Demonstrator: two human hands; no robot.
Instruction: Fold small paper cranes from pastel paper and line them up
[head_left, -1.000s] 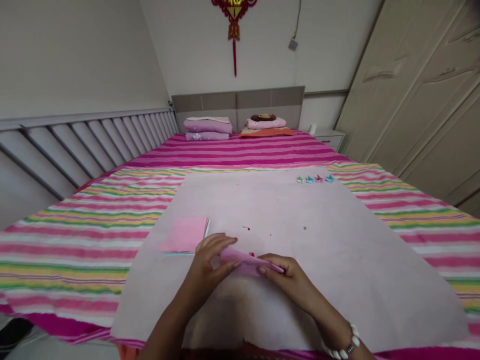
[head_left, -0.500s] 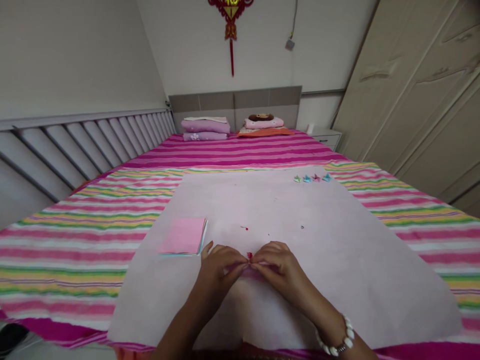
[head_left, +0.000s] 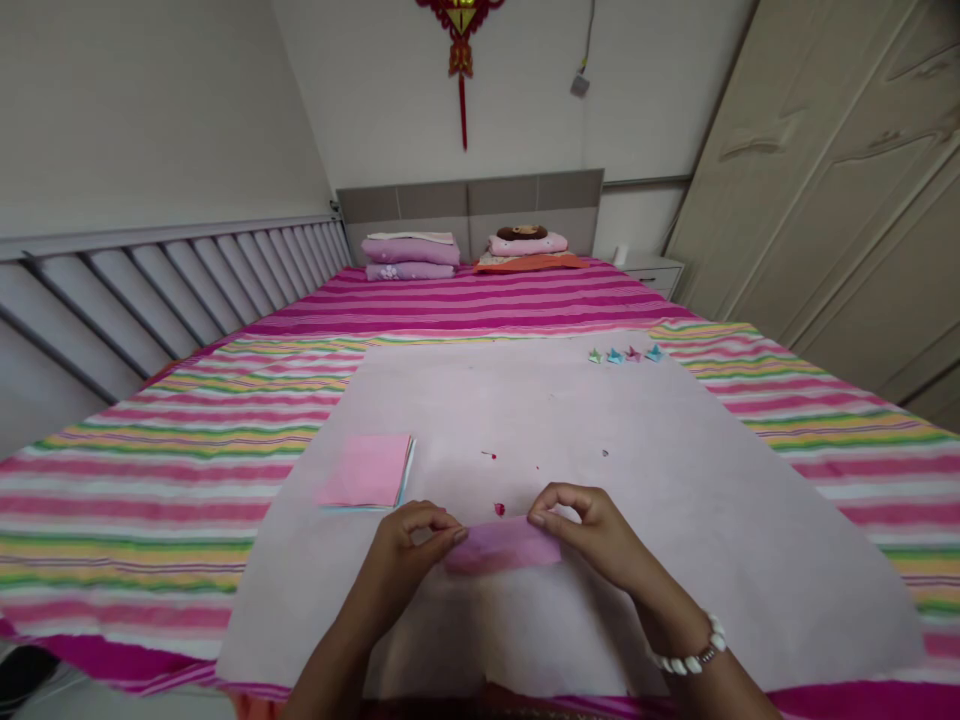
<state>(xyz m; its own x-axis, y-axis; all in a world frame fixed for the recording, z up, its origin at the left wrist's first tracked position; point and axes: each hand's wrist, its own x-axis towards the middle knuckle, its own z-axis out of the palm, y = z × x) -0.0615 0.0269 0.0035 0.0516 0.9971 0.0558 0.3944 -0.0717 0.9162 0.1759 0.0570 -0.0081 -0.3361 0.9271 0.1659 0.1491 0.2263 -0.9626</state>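
Observation:
A folded strip of pink-purple paper (head_left: pixel 504 546) spans the gap between my two hands, close to the near side of the large pale sheet. My left hand (head_left: pixel 420 540) pinches its left end between thumb and fingers. At the upper right corner my right hand (head_left: pixel 574 515), with a white beaded bracelet on the wrist, pinches the same paper. Just beyond the paper's top edge is a small red mark (head_left: pixel 499 509) on the sheet. To the left of my left hand lies a stack of square coloured papers (head_left: pixel 367 470), pink on top.
The large pale sheet (head_left: pixel 465 410) covers part of a striped bed (head_left: pixel 180 480). Several small folded paper pieces (head_left: pixel 615 356) stand in a row at its far right. Folded bedding (head_left: pixel 412 255) lies by the headboard (head_left: pixel 420 205). A slatted rail (head_left: pixel 187 285) runs along the left.
My hands have moved apart, from nearly touching at the middle to opposite ends of the pink-purple paper. More of the paper and the red mark now show between them.

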